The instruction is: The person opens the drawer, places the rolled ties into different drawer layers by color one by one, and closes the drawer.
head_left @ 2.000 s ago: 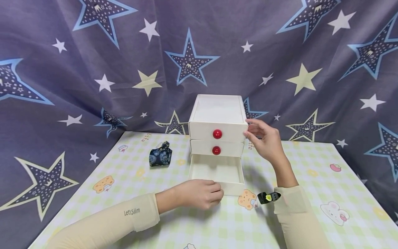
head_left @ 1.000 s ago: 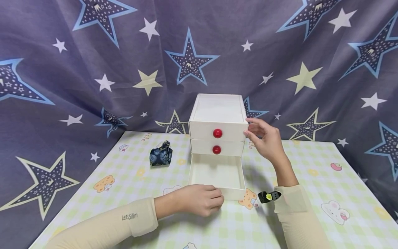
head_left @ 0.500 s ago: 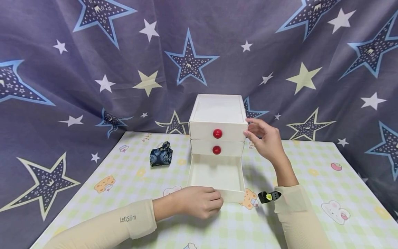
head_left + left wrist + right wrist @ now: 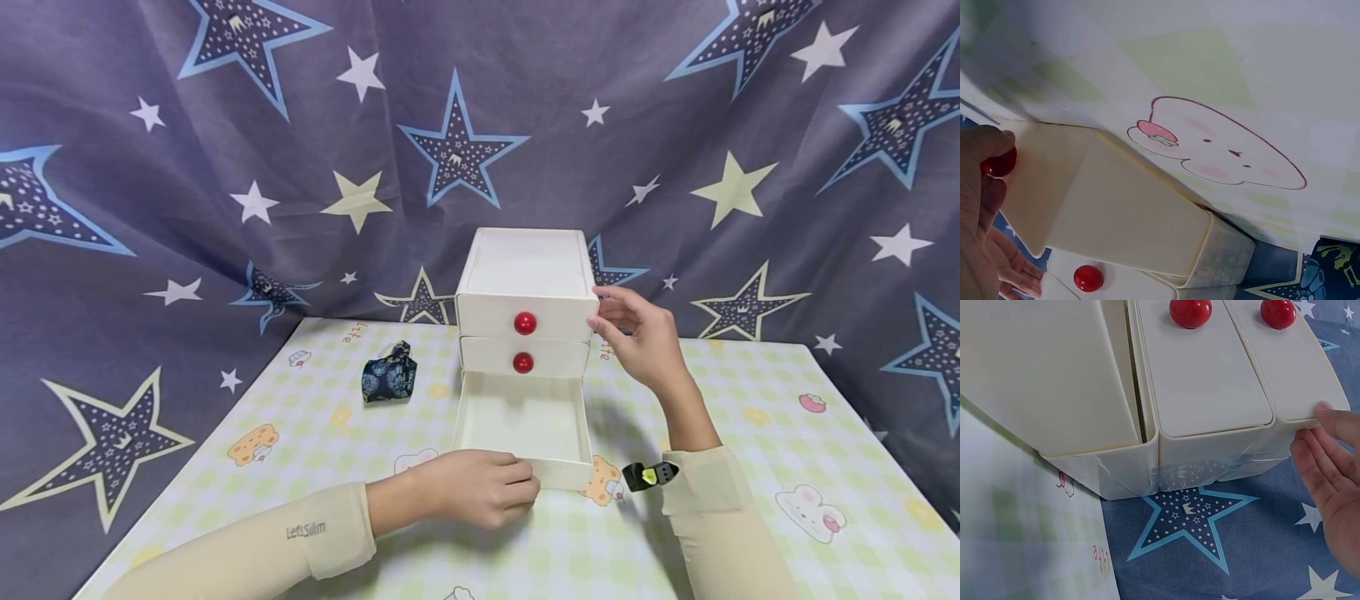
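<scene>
The bottom drawer of the white cabinet stands pulled out and empty, its red knob pinched by the left hand, while the right hand, fingers relaxed, steadies the cabinet's side.

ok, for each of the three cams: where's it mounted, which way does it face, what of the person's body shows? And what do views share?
Head: worn on the head, facing forward and down at the white drawer unit on the table; both forearms, left hand and right hand show.
Left wrist: low beside the open bottom drawer; left fingers round its red knob.
Right wrist: faces the unit's right side; right fingertips at its corner.
Shared: all show the red knobs.
</scene>
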